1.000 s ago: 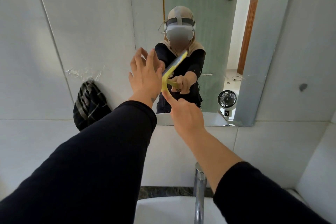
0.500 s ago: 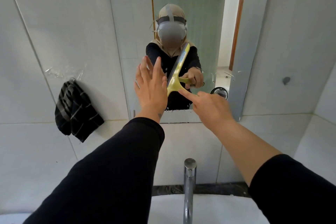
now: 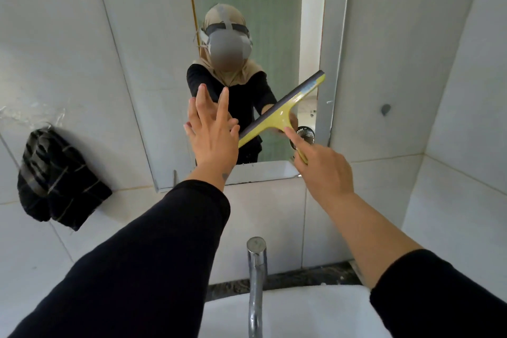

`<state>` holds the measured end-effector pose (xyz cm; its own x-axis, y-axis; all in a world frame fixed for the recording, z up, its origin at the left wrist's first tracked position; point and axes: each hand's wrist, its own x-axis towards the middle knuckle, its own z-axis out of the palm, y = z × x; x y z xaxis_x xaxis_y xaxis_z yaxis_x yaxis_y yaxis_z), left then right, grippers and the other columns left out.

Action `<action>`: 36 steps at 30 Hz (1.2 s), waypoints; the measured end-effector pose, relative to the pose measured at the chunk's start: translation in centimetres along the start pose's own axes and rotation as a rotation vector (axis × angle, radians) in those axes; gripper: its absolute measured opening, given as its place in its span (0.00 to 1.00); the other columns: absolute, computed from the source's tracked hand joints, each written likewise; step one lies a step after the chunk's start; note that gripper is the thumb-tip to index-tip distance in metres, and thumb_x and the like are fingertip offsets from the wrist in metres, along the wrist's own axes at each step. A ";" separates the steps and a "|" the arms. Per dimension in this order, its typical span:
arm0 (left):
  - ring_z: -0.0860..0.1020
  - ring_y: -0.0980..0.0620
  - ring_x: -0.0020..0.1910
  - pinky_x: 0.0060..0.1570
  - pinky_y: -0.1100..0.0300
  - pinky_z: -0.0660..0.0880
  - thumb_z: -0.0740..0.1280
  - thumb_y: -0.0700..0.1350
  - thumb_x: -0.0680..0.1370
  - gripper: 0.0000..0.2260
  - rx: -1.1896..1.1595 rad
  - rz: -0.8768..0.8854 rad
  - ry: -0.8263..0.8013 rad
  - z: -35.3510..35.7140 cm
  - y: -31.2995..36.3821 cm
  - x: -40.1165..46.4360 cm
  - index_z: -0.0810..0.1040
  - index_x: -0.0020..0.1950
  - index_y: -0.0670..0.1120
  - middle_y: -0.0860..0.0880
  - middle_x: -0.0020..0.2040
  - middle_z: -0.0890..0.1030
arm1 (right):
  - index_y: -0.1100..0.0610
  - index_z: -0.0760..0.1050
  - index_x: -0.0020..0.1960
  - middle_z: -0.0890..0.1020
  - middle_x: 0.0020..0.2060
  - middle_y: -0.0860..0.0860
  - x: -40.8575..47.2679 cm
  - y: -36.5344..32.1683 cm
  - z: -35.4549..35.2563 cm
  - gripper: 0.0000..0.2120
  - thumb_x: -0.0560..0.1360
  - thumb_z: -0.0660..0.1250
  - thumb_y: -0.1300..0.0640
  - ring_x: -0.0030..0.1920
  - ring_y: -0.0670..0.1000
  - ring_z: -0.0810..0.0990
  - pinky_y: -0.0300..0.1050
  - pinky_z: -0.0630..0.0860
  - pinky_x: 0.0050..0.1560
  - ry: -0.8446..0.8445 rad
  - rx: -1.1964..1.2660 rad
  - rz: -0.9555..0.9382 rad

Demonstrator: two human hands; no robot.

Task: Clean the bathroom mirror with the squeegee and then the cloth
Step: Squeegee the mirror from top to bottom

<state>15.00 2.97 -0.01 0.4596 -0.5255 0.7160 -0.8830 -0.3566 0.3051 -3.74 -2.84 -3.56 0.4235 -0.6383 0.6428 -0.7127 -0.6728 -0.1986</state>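
Note:
The wall mirror (image 3: 274,16) hangs above the sink and reflects a person in black sleeves. My right hand (image 3: 322,170) grips the handle of a yellow squeegee (image 3: 282,114), index finger stretched along it. Its grey blade lies slanted against the lower right of the glass, high end toward the mirror's right edge. My left hand (image 3: 212,134) is flat on the lower glass with fingers spread, just left of the blade's low end. A dark striped cloth (image 3: 59,178) hangs on the tiled wall to the left, away from both hands.
A chrome tap (image 3: 256,269) rises at the bottom centre over the white sink (image 3: 301,313). White tiles surround the mirror, and a side wall closes in on the right. A small dark mark (image 3: 385,109) sits on the wall right of the mirror.
The squeegee has swung from nearly upright at mid-mirror to a slant reaching the right edge, my right hand moving right. My left hand stays pressed on the glass.

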 end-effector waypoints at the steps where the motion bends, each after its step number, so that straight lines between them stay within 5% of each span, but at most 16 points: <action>1: 0.42 0.41 0.76 0.72 0.38 0.55 0.61 0.49 0.81 0.29 0.000 -0.007 -0.010 0.2 0.1 0.0 0.49 0.77 0.58 0.46 0.78 0.41 | 0.36 0.53 0.74 0.76 0.35 0.54 -0.3 0.2 0.2 0.25 0.81 0.55 0.52 0.33 0.55 0.73 0.50 0.74 0.34 0.016 0.040 0.010; 13: 0.43 0.39 0.76 0.72 0.40 0.55 0.59 0.50 0.81 0.28 0.073 0.010 0.012 0.8 -0.3 0.3 0.49 0.77 0.57 0.44 0.79 0.43 | 0.39 0.60 0.73 0.74 0.30 0.50 -3.5 -2.0 4.7 0.20 0.82 0.53 0.51 0.29 0.45 0.70 0.36 0.66 0.31 0.096 0.495 0.305; 18: 0.47 0.40 0.76 0.67 0.39 0.64 0.57 0.51 0.82 0.24 0.025 0.044 0.012 0.1 -1.0 0.2 0.54 0.76 0.55 0.46 0.79 0.46 | 0.41 0.60 0.74 0.76 0.31 0.56 -4.3 -4.1 4.8 0.20 0.83 0.52 0.53 0.31 0.50 0.72 0.44 0.71 0.32 0.063 0.595 0.381; 22: 0.50 0.40 0.76 0.71 0.39 0.59 0.57 0.52 0.82 0.23 0.043 0.039 0.036 -0.8 -2.6 -0.1 0.55 0.75 0.56 0.45 0.78 0.48 | 0.42 0.61 0.73 0.78 0.33 0.56 -4.6 -5.5 5.1 0.20 0.82 0.53 0.54 0.31 0.49 0.71 0.44 0.72 0.33 0.082 0.630 0.428; 31: 0.50 0.41 0.76 0.70 0.39 0.59 0.58 0.51 0.81 0.24 0.090 0.004 0.037 -3.3 -6.5 -0.5 0.56 0.76 0.57 0.47 0.78 0.50 | 0.46 0.62 0.74 0.66 0.24 0.47 -5.6 -12.1 7.8 0.21 0.82 0.54 0.55 0.25 0.45 0.65 0.36 0.64 0.26 0.088 0.713 0.428; 36: 0.52 0.42 0.75 0.68 0.40 0.62 0.59 0.51 0.80 0.24 0.088 -0.037 0.055 -3.8 -8.8 -1.1 0.57 0.75 0.58 0.47 0.78 0.52 | 0.44 0.62 0.74 0.68 0.25 0.49 -5.8 -15.3 8.0 0.21 0.82 0.54 0.55 0.30 0.50 0.70 0.50 0.75 0.35 0.017 0.687 0.346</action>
<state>21.89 9.59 -1.05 0.4835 -0.4685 0.7394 -0.8528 -0.4425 0.2773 9.14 8.15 -10.20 0.2270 -0.8529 0.4702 -0.2932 -0.5202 -0.8021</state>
